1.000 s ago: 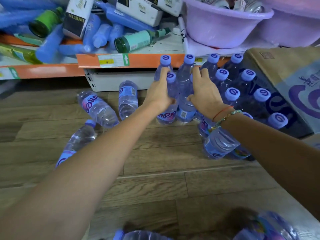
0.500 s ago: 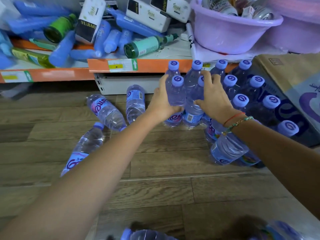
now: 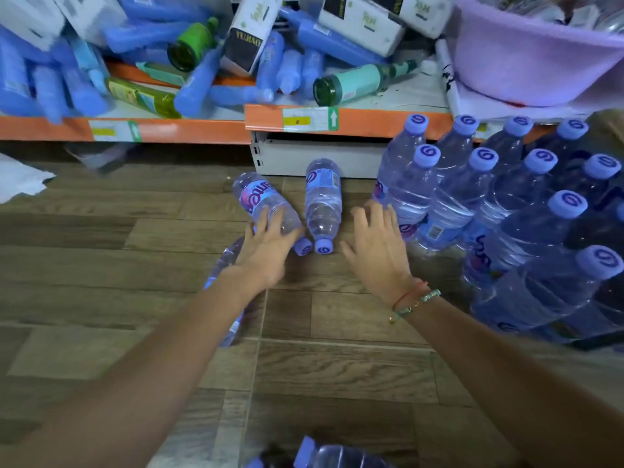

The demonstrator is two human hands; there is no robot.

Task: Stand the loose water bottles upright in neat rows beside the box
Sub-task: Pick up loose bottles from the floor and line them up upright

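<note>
Several clear water bottles with purple caps stand upright in rows [image 3: 449, 197] on the wooden floor at the right, beside a cardboard box [image 3: 607, 130] that barely shows at the frame edge. Two loose bottles lie on the floor to their left. My left hand [image 3: 266, 251] curls over the neck end of the left lying bottle [image 3: 260, 197]. My right hand [image 3: 374, 248] hovers with spread fingers between the second lying bottle [image 3: 322, 204] and the upright rows, holding nothing. A third loose bottle [image 3: 221, 271] lies partly hidden under my left forearm. Another bottle [image 3: 337, 457] lies at the bottom edge.
A low shelf with an orange edge [image 3: 354, 118] runs across the back, piled with blue bottles, green glass bottles [image 3: 354, 84] and white cartons. A lilac plastic basin [image 3: 526, 59] sits on it at the right. White paper [image 3: 20, 179] lies on the floor at the far left.
Both hands have let go of the upright bottles and moved left and nearer, down to the two lying bottles. My left hand now rests on one of them.
</note>
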